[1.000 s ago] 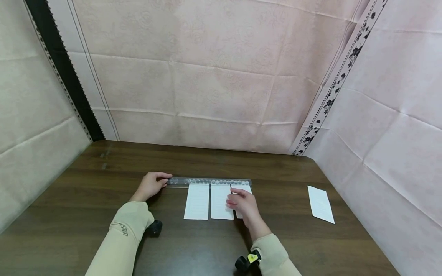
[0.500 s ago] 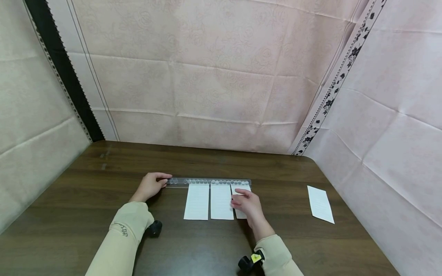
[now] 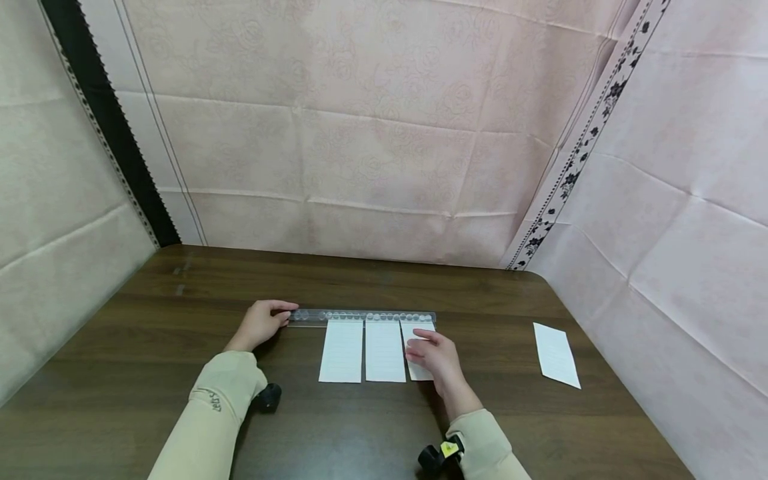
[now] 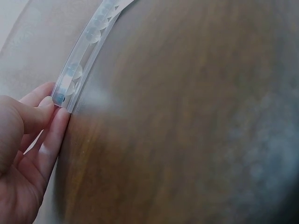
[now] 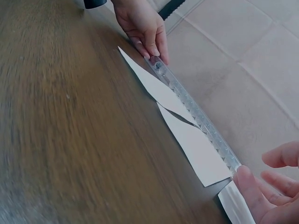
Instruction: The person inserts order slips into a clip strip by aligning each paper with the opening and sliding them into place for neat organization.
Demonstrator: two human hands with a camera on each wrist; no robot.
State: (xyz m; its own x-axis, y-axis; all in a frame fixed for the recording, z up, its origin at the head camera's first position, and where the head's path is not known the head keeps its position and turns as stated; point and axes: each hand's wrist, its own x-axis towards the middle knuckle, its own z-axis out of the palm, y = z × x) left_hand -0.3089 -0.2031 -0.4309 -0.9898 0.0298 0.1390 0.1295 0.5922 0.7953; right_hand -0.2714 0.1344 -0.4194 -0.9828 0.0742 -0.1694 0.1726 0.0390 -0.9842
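My left hand (image 3: 264, 324) pinches the left end of a clear ruler-like plastic strip (image 3: 311, 318); in the left wrist view the thumb (image 4: 41, 111) lies over that end. Clear round shapes run along the strip. Below it, side by side, lie three white paper cards: left (image 3: 341, 352), middle (image 3: 385, 352) and right (image 3: 415, 326). My right hand (image 3: 438, 358) is over the right card and hides part of it. Its fingers are parted, with nothing seen between them. In the right wrist view, the right thumb (image 5: 250, 186) is near the strip's right end; contact is unclear.
Another white card (image 3: 557, 355) lies apart on the right side of the brown wooden table (image 3: 336, 433). Pale cloth (image 3: 372, 160) hangs along the back and both sides. A black wrist camera (image 3: 268, 398) sits by the left cuff.
My right hand has slid a little to the right, off the middle card and over the right one. The left hand, strip and cards look unmoved.
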